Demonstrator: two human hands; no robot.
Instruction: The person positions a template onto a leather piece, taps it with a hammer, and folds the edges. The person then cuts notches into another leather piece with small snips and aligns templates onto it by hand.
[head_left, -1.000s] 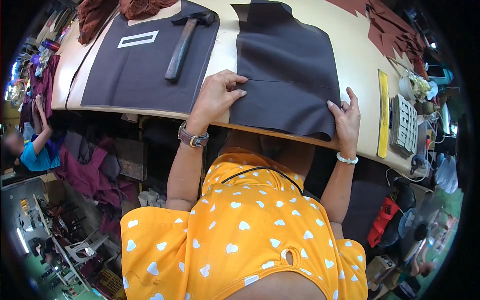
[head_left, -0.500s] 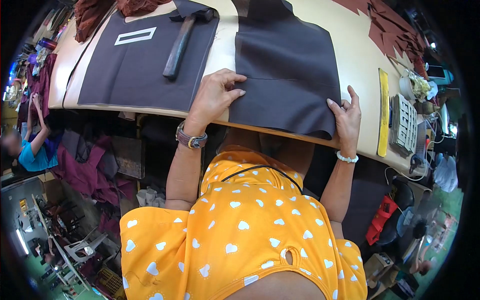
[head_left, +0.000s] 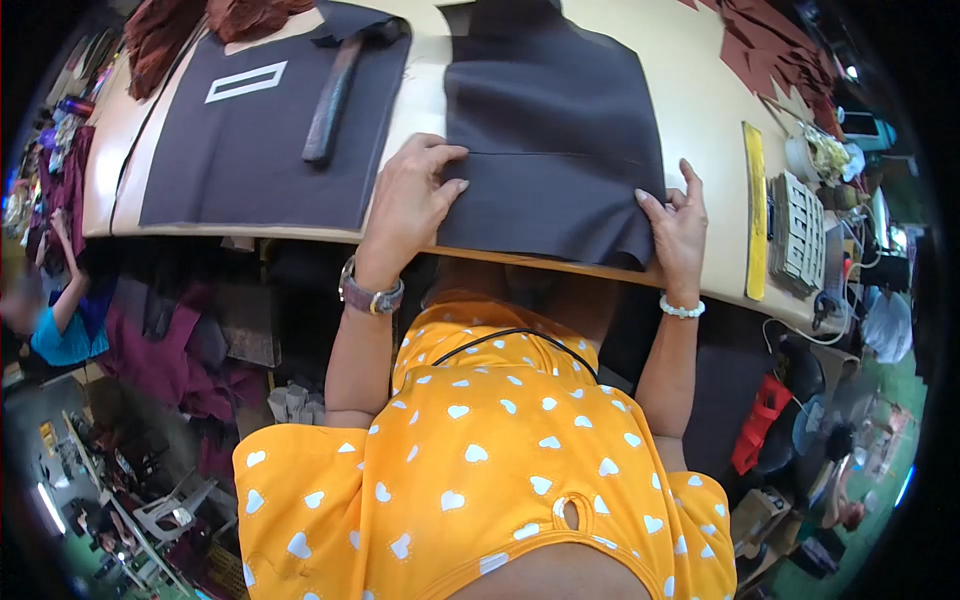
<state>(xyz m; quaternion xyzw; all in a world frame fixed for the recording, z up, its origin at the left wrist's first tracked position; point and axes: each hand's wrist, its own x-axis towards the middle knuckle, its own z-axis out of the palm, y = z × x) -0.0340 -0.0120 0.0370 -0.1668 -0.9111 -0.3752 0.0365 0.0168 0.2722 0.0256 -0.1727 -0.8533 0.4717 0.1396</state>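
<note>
From the wearer's head, the one camera faces forward and steeply down, close above the yellow dress (head_left: 480, 420) that fills the bottom of the view. The left hand (head_left: 408, 195) and right hand (head_left: 680, 235) show farther off, near mid-view, and the table (head_left: 695, 100) stretches beyond; the wide lens bows the table's front edge and leaves dark, rounded corners.

Matt dk cloth (head_left: 550, 110), smooth semi-glossy tbl (head_left: 700, 120), wood-look hammer hdl (head_left: 332, 105)

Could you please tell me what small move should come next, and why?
Perhaps the right hand should smooth the dark piece flat near its lower right corner: it looks rippled there, close to that hand, while the left hand is at the left edge.
</note>
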